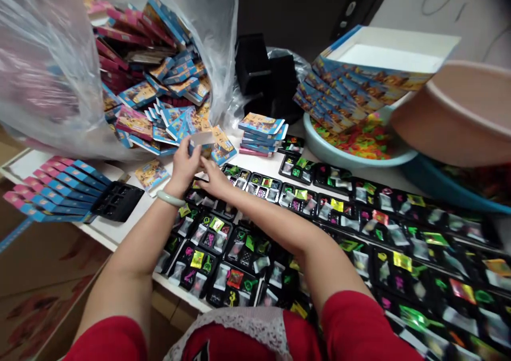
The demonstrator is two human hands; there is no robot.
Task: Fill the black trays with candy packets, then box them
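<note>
Head camera view: the left hand [187, 164] pinches a small box [203, 139] near its open end, with the box up over the table's far edge, close to the big clear bag [223, 41]; the right hand [215, 179] is just beside it, with its fingers bent and pointing at the left hand; I cannot tell if those fingers grip the box too; a pale green bangle [171, 198] sits around the left wrist.

Under the hands and off to the right, rows of black trays [211, 233] lie on the white table [195, 300], with little shiny packets and bright bits in them; the bag has a big heap of blue and pink boxes [175, 79] in it; a short stack of boxes [261, 132] stands just right of the bag; one flat box [151, 175] lies left of the hands; further left, a leaning row of pink and blue boxes [59, 190] touches a dark tray [118, 200]; on the far right, a light blue bowl [359, 161] holds lots of tiny bright things, near a pinkish tub [451, 105].
</note>
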